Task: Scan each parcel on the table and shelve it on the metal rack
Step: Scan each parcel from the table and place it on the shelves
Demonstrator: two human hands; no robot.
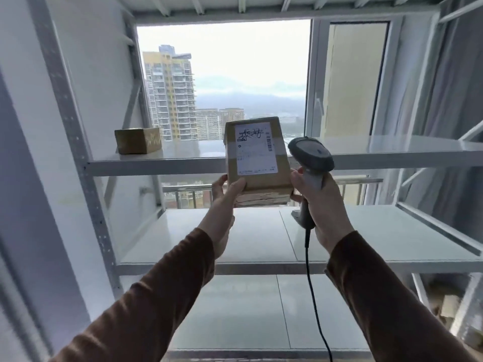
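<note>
Two parcels are in view. We note a brown cardboard parcel with a white shipping label (257, 159) held upright in the air in front of the white metal rack (183, 163), level with its upper visible shelf and not resting on any shelf. The left hand (224, 197) grips its lower left corner, thumb on the labelled face and the remaining fingers (218, 182) wrapped behind. The right hand (320, 205) is closed round the handle of a grey corded handheld barcode scanner (311, 158), its fingers curled tight; the scanner head sits just beside the parcel's right edge and appears to point away from us rather than at the label. A second, smaller brown cardboard box (137, 141) stands on the upper shelf toward the left, well apart from the held parcel.

We judge the step in hand to be scanning or just-completed scanning ahead of shelving; we cannot tell which. To do it well, we advise turning the scanner head squarely onto the barcode strip at the label's right margin, keeping the left thumb clear of the print, and holding the parcel steady. For shelving, we recommend setting it flat beside the smaller box, label facing outward, with the trailing cord kept off the shelf edge.
</note>
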